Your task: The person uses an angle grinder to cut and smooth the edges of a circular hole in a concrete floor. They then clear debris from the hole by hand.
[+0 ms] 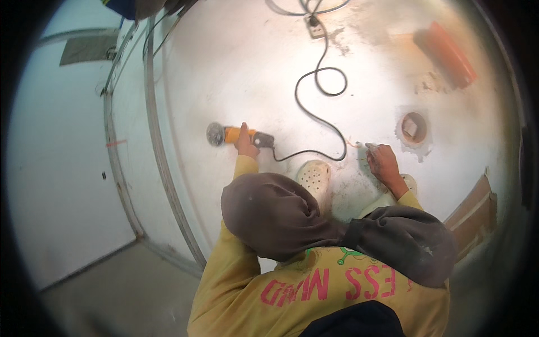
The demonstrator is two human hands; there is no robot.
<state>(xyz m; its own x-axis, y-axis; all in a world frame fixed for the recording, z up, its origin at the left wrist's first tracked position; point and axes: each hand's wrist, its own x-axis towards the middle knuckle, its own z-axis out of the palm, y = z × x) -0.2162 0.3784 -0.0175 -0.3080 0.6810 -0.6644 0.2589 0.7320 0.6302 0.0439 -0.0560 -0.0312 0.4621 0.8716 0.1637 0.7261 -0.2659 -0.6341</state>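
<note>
My left hand (pixel 245 143) is wrapped round the body of an orange and black angle grinder (pixel 238 135). Its round, greyish disc end (pixel 215 135) points left, just over the pale floor. From the grinder's black rear end a dark cord (pixel 314 150) trails off across the floor. My right hand (pixel 383 163) is low over the floor, its fingers closed in a pinch at a whitish tip; what they hold, if anything, is too small to make out. Thin reddish marks (pixel 353 144) show on the floor beside these fingers.
A round pipe opening (pixel 422 133) sits in the floor right of my right hand. An orange pipe (pixel 449 55) lies farther back. The cord runs to a socket box (pixel 315 27). Brown cardboard (pixel 474 216) is at right; a metal track (pixel 157 135) edges the left. My pale clog (pixel 313 175) stands between my hands.
</note>
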